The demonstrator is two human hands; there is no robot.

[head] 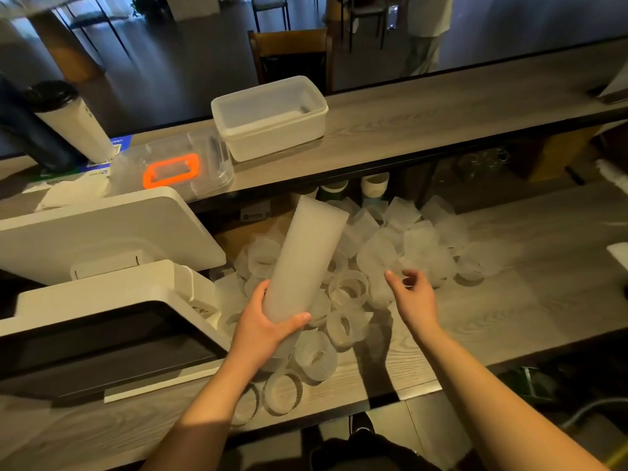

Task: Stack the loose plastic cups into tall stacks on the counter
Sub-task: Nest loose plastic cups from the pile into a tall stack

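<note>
A tall stack of translucent plastic cups (307, 253) leans away from me above the counter; my left hand (263, 322) grips its lower end, thumb across the front. Several loose cups (346, 290) lie scattered on the wooden counter (530, 300), some on their sides, some upright. My right hand (413, 297) hovers over the loose cups to the right of the stack with its fingers loosely curled. A clear cup (402, 270) sits at its fingertips; whether the fingers hold it is too blurred to tell.
A white point-of-sale terminal and screen (102, 294) fill the counter's left side. On the raised shelf stand a white plastic tub (272, 117), a clear box with an orange handle (173, 168) and a tall tumbler (73, 120). The counter's front edge runs below my arms.
</note>
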